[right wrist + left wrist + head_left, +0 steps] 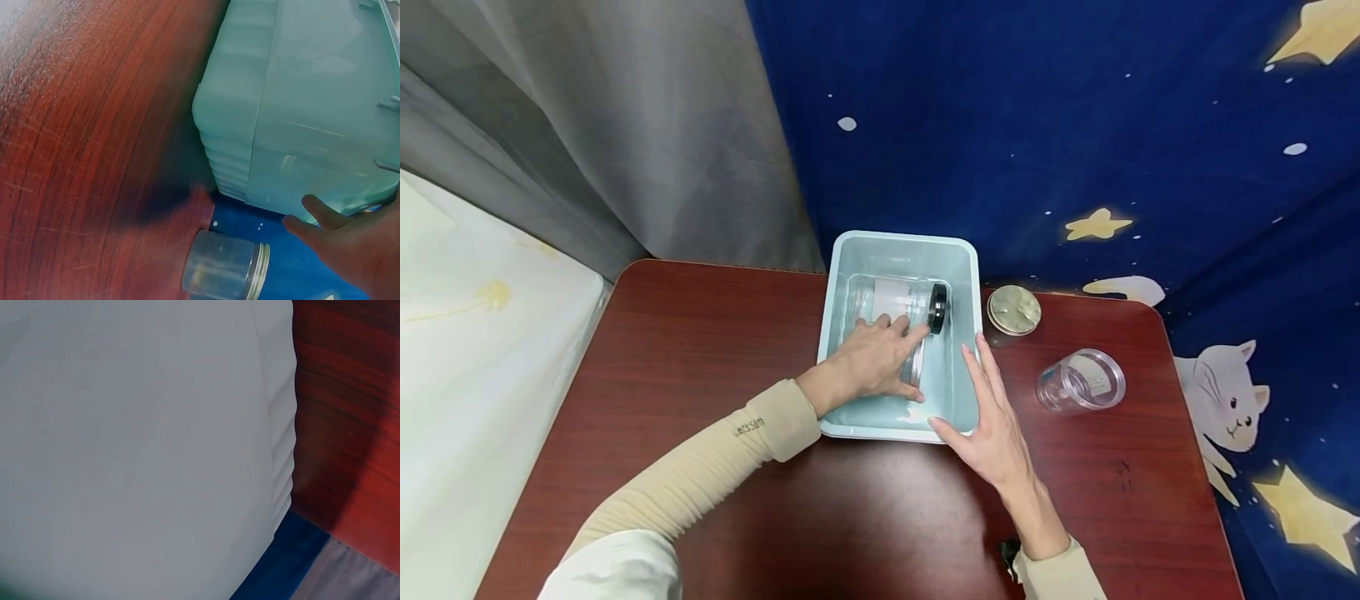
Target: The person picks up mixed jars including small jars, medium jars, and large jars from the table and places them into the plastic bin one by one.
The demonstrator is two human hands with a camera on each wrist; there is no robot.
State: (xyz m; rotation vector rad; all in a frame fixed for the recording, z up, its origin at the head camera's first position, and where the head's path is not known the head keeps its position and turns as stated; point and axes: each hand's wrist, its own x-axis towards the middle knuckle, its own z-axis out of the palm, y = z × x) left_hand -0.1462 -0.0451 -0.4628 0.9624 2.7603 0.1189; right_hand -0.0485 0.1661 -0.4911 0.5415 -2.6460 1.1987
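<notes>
In the tub (902, 237), the left hand (872, 358) spreads its fingers over a clear jar (914, 367), grip unclear, beside a black-lidded jar (891, 295). The right hand (990, 427) spreads its fingers at the tub's right side. Likely arranging jars; next calls for a steady tub.

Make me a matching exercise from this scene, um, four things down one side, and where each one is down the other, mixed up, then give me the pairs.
Things:
1. Left hand
2. Black lid
3. Gold-lidded jar
4. Right hand

Places:
A. Standing on the table, to the right of the bin
B. At the bin's near right corner, fingers extended
C. Reaching down inside the bin
D. On the end of a clear jar lying on its side

Right pairs: 1-C, 2-D, 3-A, 4-B.
</notes>
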